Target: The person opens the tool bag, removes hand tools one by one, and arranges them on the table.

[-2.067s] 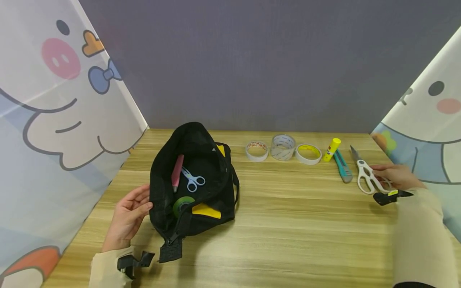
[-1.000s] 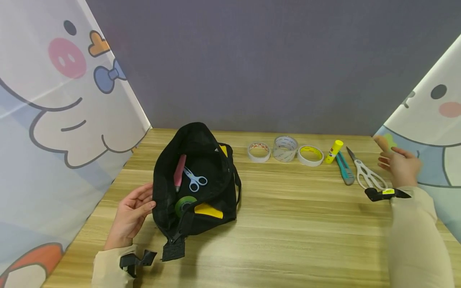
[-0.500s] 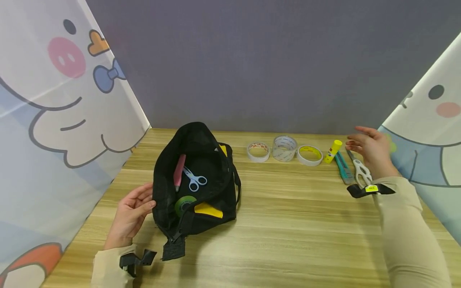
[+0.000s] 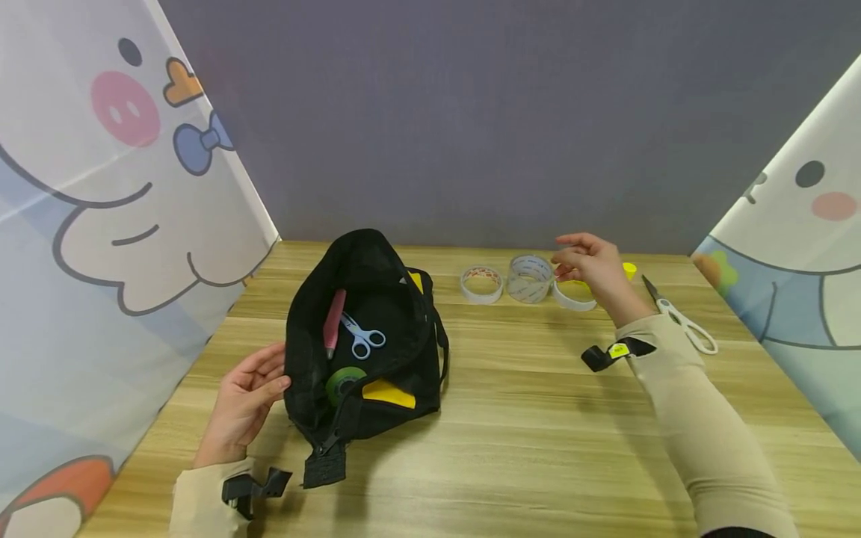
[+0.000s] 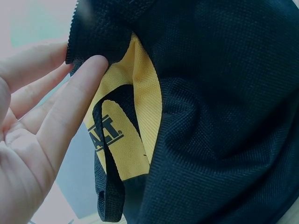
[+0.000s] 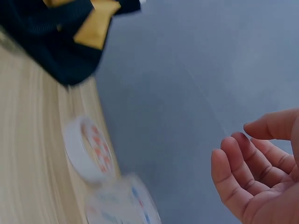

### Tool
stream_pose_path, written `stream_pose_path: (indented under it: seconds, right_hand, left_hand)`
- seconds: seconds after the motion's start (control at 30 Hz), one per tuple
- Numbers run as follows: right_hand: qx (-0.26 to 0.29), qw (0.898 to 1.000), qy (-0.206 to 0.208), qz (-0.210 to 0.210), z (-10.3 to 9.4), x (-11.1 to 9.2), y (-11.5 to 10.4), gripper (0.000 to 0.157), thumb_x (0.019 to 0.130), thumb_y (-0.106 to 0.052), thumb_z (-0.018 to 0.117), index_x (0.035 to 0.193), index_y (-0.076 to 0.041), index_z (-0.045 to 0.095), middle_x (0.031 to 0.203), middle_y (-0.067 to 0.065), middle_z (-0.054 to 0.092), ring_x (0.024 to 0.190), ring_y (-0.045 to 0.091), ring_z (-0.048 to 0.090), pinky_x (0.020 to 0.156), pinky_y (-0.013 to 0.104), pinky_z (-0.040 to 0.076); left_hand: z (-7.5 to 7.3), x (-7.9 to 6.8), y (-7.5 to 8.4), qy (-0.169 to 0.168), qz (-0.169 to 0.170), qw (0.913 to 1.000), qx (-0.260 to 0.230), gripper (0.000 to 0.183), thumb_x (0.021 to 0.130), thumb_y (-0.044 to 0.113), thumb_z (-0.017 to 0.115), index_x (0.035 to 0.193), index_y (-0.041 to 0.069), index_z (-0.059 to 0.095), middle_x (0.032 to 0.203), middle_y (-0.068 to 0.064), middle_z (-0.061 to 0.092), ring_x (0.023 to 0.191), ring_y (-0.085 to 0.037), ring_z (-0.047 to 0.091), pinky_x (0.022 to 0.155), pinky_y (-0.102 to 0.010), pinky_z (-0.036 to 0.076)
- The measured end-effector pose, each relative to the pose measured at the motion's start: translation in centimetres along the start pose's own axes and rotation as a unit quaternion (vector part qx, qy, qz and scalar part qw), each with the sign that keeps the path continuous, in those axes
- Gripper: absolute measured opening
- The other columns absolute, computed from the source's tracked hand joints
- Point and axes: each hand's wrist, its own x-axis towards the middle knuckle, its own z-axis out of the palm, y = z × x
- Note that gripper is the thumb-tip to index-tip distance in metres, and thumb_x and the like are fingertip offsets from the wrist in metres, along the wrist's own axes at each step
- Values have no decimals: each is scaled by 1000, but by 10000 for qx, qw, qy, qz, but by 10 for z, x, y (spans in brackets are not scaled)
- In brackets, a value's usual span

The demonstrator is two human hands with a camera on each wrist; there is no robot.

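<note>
My left hand (image 4: 238,407) pinches the left edge of the open black and yellow bag (image 4: 311,359) between thumb and fingers. Inside the bag lie small light-blue scissors (image 4: 363,340), a pink pen-shaped tool (image 4: 333,317) and a green tape roll (image 4: 336,382). Over the table at the right, my right hand (image 4: 600,275) hovers with loosely bent fingers and holds nothing. It partly covers a white tape roll with a yellow core (image 4: 574,302). Its fingertips are near a clear tape roll (image 4: 528,290). Another white tape roll (image 6: 84,151) shows in the right wrist view.
White-handled scissors (image 4: 686,323) lie at the right. A yellow glue stick (image 4: 629,270) shows only its top behind my right arm, which hides the teal cutter knife. A grey panel (image 4: 471,134) rises behind the wooden table (image 4: 484,418), with printed panels at both sides.
My right hand has left the white-handled scissors, lifted, and swept left over the cutter knife and glue stick to the tape rolls. My left hand stays on the bag's edge.
</note>
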Motion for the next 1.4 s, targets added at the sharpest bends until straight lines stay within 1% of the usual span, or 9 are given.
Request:
stream_pose_path:
  seconds: [0.17,0.27,0.47,0.67,0.83,1.03,1.2,1.3,1.4]
  right_hand:
    - [-228,9987,-465,18,36,5,3,26,96,2,58,122,6,56,79,-3,69,64,13,64,62,28,59]
    - [-258,9971,-716,88,56,8,4,31,95,3,59,125,9,55,78,-2,68,63,14,63,63,32,59]
    - [-284,9913,-1272,168,99,9,-2,32,92,2,62,124,6,59,80,7,68,62,19,63,61,36,59]
    - [-343,9809,-1913,-126,138,10,-13,29,91,5,62,120,9,61,87,20,69,61,22,63,58,36,59]
    - [-300,9727,-2291,-233,169,16,-20,32,91,6,62,121,13,59,84,18,68,60,20,61,58,39,59]
    - [-46,9683,-2492,-174,214,23,-22,28,91,5,64,119,9,61,80,9,68,61,19,61,60,39,60]
    - [72,9640,-2658,33,256,24,-24,28,92,3,64,120,6,62,84,9,67,65,21,62,67,42,60]
    - [87,9674,-2516,287,278,25,-22,29,92,0,66,120,3,64,88,11,69,68,23,64,71,41,60]
    - [244,9731,-2208,611,294,26,-18,26,91,-1,68,117,0,67,87,10,71,67,23,64,66,35,60]
  left_hand:
    - [-1,-1,1,24,-38,10000,60,48,92,-27,46,137,-10,53,125,-17,66,111,-22,66,84,-28,57]
    - [-1,-1,0,24,-46,10000,52,49,92,-27,46,137,-10,53,125,-17,66,112,-22,66,85,-28,57]
    - [-1,0,-1,8,-33,10000,-40,49,92,-27,46,137,-11,52,125,-17,66,112,-23,66,84,-28,57]
    - [-1,2,-1,-51,-12,9999,-95,49,92,-28,45,137,-11,51,125,-17,66,112,-23,66,84,-28,57]
    - [-1,1,-1,-97,24,9998,-165,49,91,-28,44,138,-13,50,126,-18,65,112,-24,66,84,-29,57]
    - [-2,-3,-1,-173,26,9996,-235,49,92,-28,43,139,-13,48,127,-19,64,114,-25,65,86,-30,57]
    - [-3,-5,0,-186,16,9995,-263,49,93,-28,41,139,-14,47,128,-19,64,114,-25,64,85,-30,57]
    - [-2,-3,1,-156,-8,9995,-265,49,93,-27,42,139,-13,48,127,-19,64,113,-24,65,84,-29,58]
    - [-1,-1,-1,-183,-11,9994,-298,49,93,-28,42,139,-13,48,127,-19,64,113,-25,65,84,-29,58]
